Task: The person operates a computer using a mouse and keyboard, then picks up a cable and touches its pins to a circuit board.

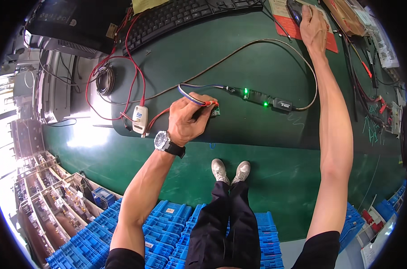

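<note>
My left hand, with a watch on its wrist, is closed in a pinch over a small green circuit board near the table's front edge. Red wires run into the hand from a white adapter box, and a bundle of coloured wires meets the board at my fingertips. That bundle leads to a black cable module with two green lights, joined to a dark plug. At the far right, my right hand rests over a black computer mouse on a red mouse pad.
A black keyboard lies at the back, beside a black case. A coiled cable sits at the left. Loose wires and a small electronic unit are at the right edge. Blue crates stand behind my legs.
</note>
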Demonstrator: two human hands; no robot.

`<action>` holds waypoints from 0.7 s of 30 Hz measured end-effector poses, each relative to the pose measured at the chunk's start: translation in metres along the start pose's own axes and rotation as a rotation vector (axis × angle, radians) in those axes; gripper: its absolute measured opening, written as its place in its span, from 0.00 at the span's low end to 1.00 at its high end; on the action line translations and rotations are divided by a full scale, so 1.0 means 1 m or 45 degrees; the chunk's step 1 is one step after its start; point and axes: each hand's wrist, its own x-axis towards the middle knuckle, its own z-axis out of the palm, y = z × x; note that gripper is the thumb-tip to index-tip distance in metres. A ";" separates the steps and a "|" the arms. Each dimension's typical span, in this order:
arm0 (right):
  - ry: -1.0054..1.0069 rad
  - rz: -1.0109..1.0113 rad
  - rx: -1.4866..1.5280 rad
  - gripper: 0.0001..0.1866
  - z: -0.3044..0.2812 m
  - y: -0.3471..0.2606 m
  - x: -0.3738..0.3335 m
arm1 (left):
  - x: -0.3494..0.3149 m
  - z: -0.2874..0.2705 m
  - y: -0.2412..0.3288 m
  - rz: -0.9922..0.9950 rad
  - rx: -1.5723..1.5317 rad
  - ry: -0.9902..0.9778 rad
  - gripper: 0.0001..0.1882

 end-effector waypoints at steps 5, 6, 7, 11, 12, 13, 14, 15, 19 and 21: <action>-0.007 0.004 -0.017 0.29 -0.002 -0.001 0.003 | 0.000 0.001 0.000 0.013 0.006 -0.004 0.11; 0.005 -0.012 -0.040 0.29 -0.001 0.001 0.004 | 0.001 0.001 0.001 0.018 0.005 -0.001 0.11; 0.008 -0.015 -0.043 0.29 -0.001 0.002 0.004 | 0.002 0.001 0.001 0.023 0.005 0.003 0.11; 0.020 -0.008 -0.004 0.29 0.002 -0.005 0.001 | 0.001 -0.001 0.001 -0.002 -0.024 0.004 0.11; 0.007 0.010 -0.001 0.29 0.001 -0.005 0.000 | 0.001 0.000 0.001 0.003 -0.026 0.005 0.11; 0.010 0.007 -0.003 0.29 0.000 -0.004 0.001 | 0.001 0.001 0.000 0.009 -0.028 0.006 0.12; -0.007 -0.002 -0.033 0.30 -0.001 -0.003 0.001 | 0.000 0.000 0.001 0.012 -0.026 0.006 0.12; -0.024 -0.011 -0.064 0.30 -0.001 -0.003 0.001 | 0.000 -0.001 0.001 0.001 -0.011 -0.008 0.12; 0.009 0.004 -0.057 0.31 0.001 -0.002 0.002 | 0.002 -0.001 0.002 0.000 0.000 -0.016 0.12; -0.021 0.014 -0.061 0.31 0.001 -0.003 0.002 | 0.000 -0.001 0.000 0.004 0.004 -0.014 0.12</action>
